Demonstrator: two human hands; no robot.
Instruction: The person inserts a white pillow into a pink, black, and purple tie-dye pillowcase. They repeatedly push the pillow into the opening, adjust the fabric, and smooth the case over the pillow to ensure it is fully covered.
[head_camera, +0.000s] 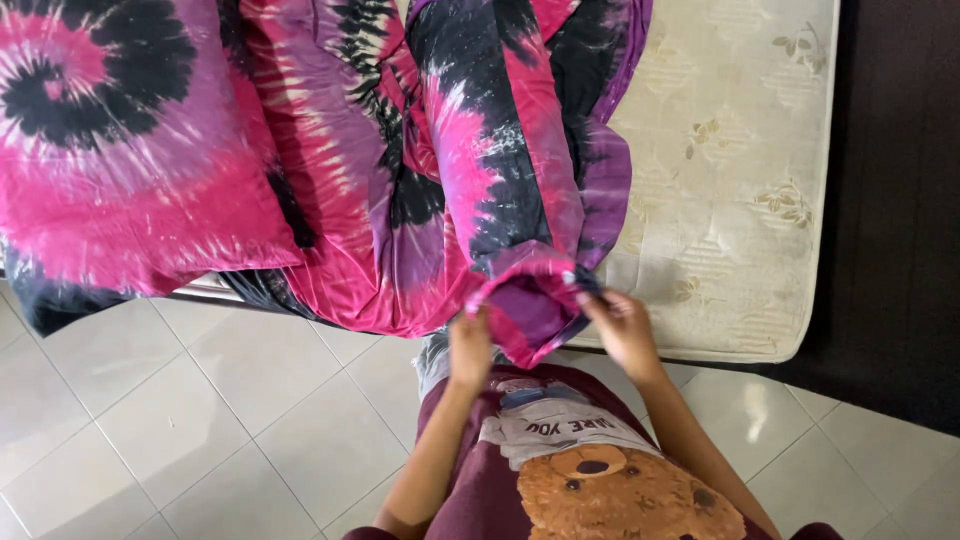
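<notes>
As the tie-dye cover lay bunched on the mattress ahead, the left hand and right hand each pinched its near hem, apparently holding the opening spread between them.

A bare cream mattress, quilted with a pale leaf pattern, fills the upper right of the head view, its near edge and rounded near-right corner meeting a floor of large glossy off-white tiles with thin grey grout lines. Daylight glints off one tile near the mattress's corner. A dark strip of floor or furnishing runs along the mattress's right edge.
</notes>
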